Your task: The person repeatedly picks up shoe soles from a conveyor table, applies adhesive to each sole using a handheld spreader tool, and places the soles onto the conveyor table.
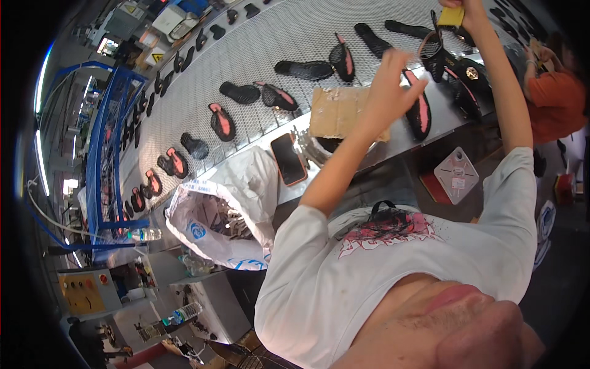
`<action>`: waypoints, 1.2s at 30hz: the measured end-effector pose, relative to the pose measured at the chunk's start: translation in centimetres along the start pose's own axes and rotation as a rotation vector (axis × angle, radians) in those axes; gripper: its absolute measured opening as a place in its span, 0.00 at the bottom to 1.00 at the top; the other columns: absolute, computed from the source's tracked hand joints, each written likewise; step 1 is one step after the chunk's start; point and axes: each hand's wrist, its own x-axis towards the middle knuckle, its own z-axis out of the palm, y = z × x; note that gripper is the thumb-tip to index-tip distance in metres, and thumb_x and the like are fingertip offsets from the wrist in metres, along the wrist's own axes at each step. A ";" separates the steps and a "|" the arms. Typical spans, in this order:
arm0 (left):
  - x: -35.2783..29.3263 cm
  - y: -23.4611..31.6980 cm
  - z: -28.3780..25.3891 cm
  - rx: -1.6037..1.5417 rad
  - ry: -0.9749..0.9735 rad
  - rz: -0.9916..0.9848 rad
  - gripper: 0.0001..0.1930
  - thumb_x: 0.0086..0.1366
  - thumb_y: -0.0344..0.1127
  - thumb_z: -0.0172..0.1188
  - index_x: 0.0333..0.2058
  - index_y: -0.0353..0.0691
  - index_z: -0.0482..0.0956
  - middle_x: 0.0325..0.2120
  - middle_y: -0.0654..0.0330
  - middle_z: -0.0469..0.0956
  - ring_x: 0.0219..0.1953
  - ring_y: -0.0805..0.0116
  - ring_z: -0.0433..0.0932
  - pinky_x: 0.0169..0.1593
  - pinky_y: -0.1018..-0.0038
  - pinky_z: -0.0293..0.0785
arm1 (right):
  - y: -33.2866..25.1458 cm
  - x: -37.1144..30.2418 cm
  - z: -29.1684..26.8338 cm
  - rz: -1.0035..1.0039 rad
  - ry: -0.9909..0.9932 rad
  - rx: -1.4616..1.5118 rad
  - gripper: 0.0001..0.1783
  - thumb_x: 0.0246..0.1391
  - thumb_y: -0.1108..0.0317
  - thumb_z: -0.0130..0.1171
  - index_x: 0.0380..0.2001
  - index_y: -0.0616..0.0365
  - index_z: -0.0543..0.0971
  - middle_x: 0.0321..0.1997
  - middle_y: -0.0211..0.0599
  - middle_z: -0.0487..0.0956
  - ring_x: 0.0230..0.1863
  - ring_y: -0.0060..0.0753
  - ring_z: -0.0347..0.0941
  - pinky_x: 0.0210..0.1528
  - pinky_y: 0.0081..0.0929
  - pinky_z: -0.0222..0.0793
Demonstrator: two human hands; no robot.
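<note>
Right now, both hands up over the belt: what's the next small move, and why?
Probably bring the left hand across to steady the black shoe part. That hand is open and empty beside it, while the right hand holds a yellow tool just above the part.

The mesh conveyor belt [270, 37] lies open across its middle, with wide bare stretches between the scattered shoe uppers [222, 122]. Near its front edge a cardboard sheet [337, 111] and a phone [288, 159] crowd the ledge. A white plastic bag [227, 209] bulges up at the left. On the right another person in orange [556, 101] closes off that side.
</note>
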 end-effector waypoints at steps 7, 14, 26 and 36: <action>7.4 -3.7 7.9 -0.235 -0.284 -0.178 0.25 0.50 0.37 0.69 0.44 0.32 0.72 0.35 0.56 0.76 0.30 0.68 0.74 0.32 0.73 0.70 | 2.2 -5.8 3.1 -0.513 0.687 -0.728 0.09 0.48 0.61 0.59 0.27 0.51 0.71 0.19 0.26 0.68 0.11 0.20 0.53 0.12 0.17 0.51; 8.4 -5.6 12.0 -0.035 -0.320 -0.151 0.17 0.58 0.42 0.60 0.25 0.29 0.77 0.14 0.57 0.73 0.15 0.75 0.69 0.21 0.72 0.64 | 2.4 -10.1 4.5 -0.601 0.818 -0.465 0.08 0.50 0.62 0.57 0.25 0.52 0.71 0.18 0.29 0.68 0.10 0.22 0.53 0.11 0.18 0.51; 12.7 -12.7 11.2 0.530 -0.396 0.158 0.22 0.65 0.50 0.49 0.34 0.32 0.76 0.24 0.56 0.76 0.30 0.64 0.78 0.35 0.70 0.73 | 2.5 -21.6 5.9 -0.703 0.762 -0.370 0.15 0.48 0.58 0.58 0.35 0.56 0.78 0.23 0.37 0.75 0.16 0.25 0.62 0.16 0.25 0.58; 6.9 -19.0 17.3 0.201 -0.364 -0.610 0.12 0.57 0.39 0.58 0.26 0.33 0.79 0.22 0.48 0.79 0.20 0.62 0.80 0.32 0.67 0.77 | 9.5 -26.3 0.6 -0.445 0.598 -0.279 0.23 0.59 0.62 0.46 0.50 0.72 0.65 0.40 0.41 0.73 0.15 0.13 0.51 0.18 0.14 0.53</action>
